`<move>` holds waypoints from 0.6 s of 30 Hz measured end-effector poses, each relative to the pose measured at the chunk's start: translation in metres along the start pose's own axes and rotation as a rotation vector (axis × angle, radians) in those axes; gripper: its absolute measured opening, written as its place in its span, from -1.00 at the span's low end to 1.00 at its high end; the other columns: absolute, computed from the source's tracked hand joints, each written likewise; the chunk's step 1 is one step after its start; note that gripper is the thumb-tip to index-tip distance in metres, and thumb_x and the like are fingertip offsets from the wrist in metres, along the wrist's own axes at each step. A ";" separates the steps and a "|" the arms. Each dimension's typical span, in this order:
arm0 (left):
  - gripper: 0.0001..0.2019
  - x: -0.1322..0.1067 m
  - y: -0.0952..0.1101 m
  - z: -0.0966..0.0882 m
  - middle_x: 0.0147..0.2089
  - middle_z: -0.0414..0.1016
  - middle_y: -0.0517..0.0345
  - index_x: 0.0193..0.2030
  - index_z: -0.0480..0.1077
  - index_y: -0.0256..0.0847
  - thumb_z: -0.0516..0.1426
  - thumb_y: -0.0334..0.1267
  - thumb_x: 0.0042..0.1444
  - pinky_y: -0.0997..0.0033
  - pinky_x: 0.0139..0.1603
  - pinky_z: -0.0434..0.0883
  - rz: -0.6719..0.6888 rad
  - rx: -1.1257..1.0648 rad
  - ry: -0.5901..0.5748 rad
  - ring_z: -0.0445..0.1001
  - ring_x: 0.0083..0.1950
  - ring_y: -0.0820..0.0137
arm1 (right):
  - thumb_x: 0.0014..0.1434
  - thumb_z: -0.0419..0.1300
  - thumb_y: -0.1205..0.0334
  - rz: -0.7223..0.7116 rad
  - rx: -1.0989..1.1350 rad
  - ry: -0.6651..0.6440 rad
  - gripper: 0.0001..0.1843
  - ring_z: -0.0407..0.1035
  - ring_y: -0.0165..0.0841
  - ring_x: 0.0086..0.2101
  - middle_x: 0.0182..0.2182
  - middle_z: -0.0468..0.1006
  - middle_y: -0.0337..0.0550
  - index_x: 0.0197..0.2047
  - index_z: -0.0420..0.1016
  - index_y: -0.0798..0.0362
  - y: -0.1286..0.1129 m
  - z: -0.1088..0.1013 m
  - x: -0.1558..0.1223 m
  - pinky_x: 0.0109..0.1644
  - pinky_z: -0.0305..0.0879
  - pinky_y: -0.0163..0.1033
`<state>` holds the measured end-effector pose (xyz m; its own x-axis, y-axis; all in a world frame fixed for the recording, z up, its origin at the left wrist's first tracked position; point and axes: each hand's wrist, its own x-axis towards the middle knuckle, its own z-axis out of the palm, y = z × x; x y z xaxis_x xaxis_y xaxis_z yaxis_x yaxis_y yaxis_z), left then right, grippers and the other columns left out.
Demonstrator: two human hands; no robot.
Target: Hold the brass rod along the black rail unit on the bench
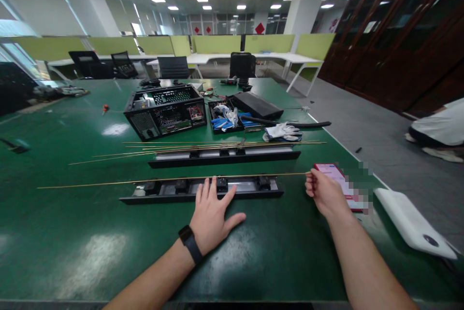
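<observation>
My left hand (213, 211), with a dark watch on the wrist, lies with fingers spread over the nearer black rail (155, 199). This rail has a silvery channel with several black blocks in it. My right hand (324, 189) pinches the right end of a long thin brass-coloured rod (83, 185). The rod runs leftward along the rail's far edge and sticks out well past its left end. Behind lies a second black rail (250, 158) of the same kind, with several more thin rods (119, 155) along its far side.
An open black computer case (165, 117) stands at the back, beside a black tray (217, 129) holding gloves. White gloves (282, 132) lie to its right. A phone-like screen (331, 175) and a white device (409, 220) sit near the right table edge. Another person (442, 124) is low at far right.
</observation>
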<state>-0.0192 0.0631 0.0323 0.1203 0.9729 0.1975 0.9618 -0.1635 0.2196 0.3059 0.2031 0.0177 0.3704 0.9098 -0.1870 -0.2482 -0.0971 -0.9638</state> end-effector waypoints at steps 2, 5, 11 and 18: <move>-0.21 0.005 0.006 0.000 0.59 0.09 -0.29 0.53 0.21 0.14 0.16 0.34 0.23 -0.42 0.47 0.12 -0.047 0.016 0.008 0.00 0.60 -0.34 | 0.02 0.38 0.16 0.005 0.001 0.011 -0.80 0.22 -0.47 -0.64 -0.59 0.39 -0.24 -0.45 0.48 0.08 0.000 0.000 0.000 -0.74 0.02 -0.42; -0.21 0.010 0.012 0.000 0.58 0.11 -0.30 0.52 0.24 0.10 0.10 0.38 0.24 -0.38 0.46 0.12 -0.121 0.047 0.038 -0.02 0.60 -0.34 | 0.01 0.38 0.17 0.010 0.002 0.020 -0.81 0.21 -0.47 -0.64 -0.59 0.39 -0.23 -0.45 0.49 0.08 -0.001 0.001 0.000 -0.74 0.02 -0.41; -0.18 0.022 0.018 0.000 0.54 0.20 -0.32 0.51 0.26 0.03 0.01 0.43 0.25 -0.35 0.47 0.09 -0.150 0.068 0.035 0.04 0.58 -0.30 | -0.02 0.38 0.15 0.005 0.010 0.026 -0.79 0.22 -0.46 -0.65 -0.58 0.39 -0.22 -0.46 0.50 0.09 -0.001 0.002 0.000 -0.74 0.02 -0.39; -0.27 0.026 0.017 0.005 0.51 0.21 -0.43 0.49 0.30 0.05 -0.02 0.36 0.32 -0.36 0.36 0.20 -0.159 0.084 0.092 0.13 0.54 -0.30 | -0.01 0.40 0.13 -0.009 0.004 0.011 -0.77 0.23 -0.45 -0.64 -0.56 0.41 -0.21 -0.43 0.50 0.08 0.000 0.002 -0.001 -0.72 0.04 -0.39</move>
<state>0.0017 0.0864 0.0367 -0.0538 0.9657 0.2540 0.9845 0.0088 0.1754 0.3041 0.2024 0.0185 0.3823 0.9062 -0.1804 -0.2485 -0.0872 -0.9647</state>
